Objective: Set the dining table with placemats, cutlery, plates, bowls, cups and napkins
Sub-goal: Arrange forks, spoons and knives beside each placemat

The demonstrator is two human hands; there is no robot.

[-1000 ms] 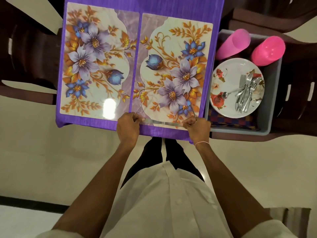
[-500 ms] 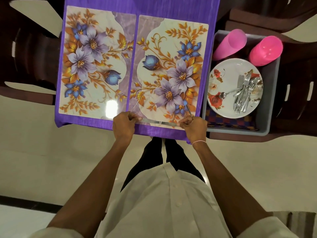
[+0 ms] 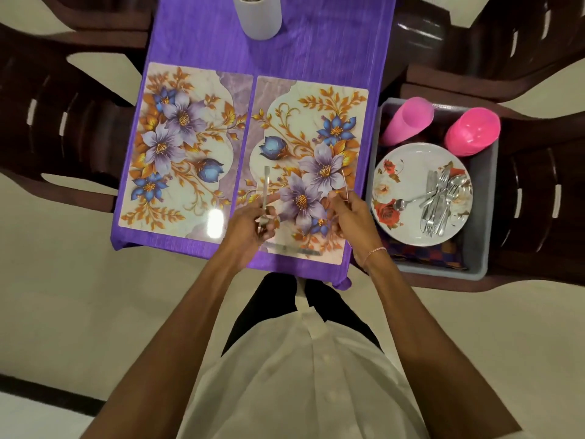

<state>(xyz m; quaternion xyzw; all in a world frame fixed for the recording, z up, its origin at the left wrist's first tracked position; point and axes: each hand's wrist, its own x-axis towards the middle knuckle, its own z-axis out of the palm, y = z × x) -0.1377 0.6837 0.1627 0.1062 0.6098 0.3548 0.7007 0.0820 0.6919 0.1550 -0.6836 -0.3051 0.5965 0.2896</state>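
Lifted off placemat [image 3: 311, 99] near edge: left hand [image 3: 250, 228] grips spoon [image 3: 266, 188], right hand [image 3: 353, 217] pinches thin utensil [image 3: 345, 183], both long axes near-far.

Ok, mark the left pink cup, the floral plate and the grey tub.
left pink cup [image 3: 408, 122], head view, on its side wall.
floral plate [image 3: 418, 160], head view, bare upper face.
grey tub [image 3: 484, 223], head view, right wall.
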